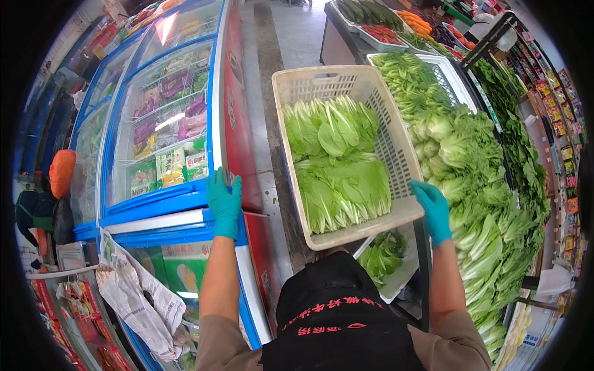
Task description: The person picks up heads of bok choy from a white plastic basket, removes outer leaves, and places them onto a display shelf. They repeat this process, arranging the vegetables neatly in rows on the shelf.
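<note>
A beige plastic crate (320,239) stands tilted before me, with two rows of leafy greens (341,185) laid inside, their pale stems outward. My right hand (432,211), in a teal glove, is at the crate's right rim near its front corner. Its fingertips meet the rim, but whether they grip it is hidden. My left hand (223,201), also gloved, rests on the blue corner of a chest freezer (153,199) with nothing in it and the thumb apart from the fingers. Bagged frozen goods (171,162) show through the freezer's glass lid.
Heaped lettuce (457,148) and other greens fill the stand on the right. Below the crate sits a white tray (394,290) of leaves. Sheets of newspaper (134,292) hang over a second freezer at left. A narrow floor aisle (269,185) runs beside the crate.
</note>
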A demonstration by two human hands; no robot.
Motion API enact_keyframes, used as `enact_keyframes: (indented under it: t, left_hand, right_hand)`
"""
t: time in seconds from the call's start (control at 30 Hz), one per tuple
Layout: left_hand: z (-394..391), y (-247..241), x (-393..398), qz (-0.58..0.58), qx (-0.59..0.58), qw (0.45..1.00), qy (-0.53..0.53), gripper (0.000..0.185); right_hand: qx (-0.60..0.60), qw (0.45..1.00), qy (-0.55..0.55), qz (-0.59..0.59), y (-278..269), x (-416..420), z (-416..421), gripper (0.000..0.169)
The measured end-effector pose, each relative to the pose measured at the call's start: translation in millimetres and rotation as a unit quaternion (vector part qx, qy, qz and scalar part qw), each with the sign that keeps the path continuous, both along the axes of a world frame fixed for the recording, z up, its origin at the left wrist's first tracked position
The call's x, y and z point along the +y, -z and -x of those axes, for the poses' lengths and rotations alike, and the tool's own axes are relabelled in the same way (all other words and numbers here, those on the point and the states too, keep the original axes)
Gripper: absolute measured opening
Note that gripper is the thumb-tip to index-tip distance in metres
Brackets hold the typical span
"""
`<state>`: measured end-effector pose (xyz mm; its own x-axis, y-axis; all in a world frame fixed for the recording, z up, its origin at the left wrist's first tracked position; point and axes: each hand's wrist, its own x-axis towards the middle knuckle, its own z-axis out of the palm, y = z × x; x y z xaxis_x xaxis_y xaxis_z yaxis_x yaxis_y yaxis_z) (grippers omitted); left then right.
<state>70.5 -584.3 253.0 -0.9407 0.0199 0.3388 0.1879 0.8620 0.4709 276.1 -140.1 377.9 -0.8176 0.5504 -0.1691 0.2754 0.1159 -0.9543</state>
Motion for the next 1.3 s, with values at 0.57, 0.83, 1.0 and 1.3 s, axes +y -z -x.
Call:
enact_keyframes:
  t: [0.57,0.83,1.0,1.3]
  left_hand:
    - [104,44,16,0.101,-0.204,0.969,-0.094,0.101]
    - [112,44,16,0.123,-0.213,0.963,-0.113,0.097]
    - [113,46,18,0.123,-0.202,0.965,-0.114,0.098]
    - [115,47,21,0.127,-0.205,0.964,-0.113,0.091]
  right_hand:
    - [-0.227,0.959,-0.142,0.096,296,-35,503,0.056]
    - [-0.294,0.941,-0.133,0.099,335,-61,554,0.064]
    - [-0.378,0.874,-0.228,0.203,328,-52,555,0.059]
    - [-0.25,0.856,-0.223,0.394,319,-56,542,0.048]
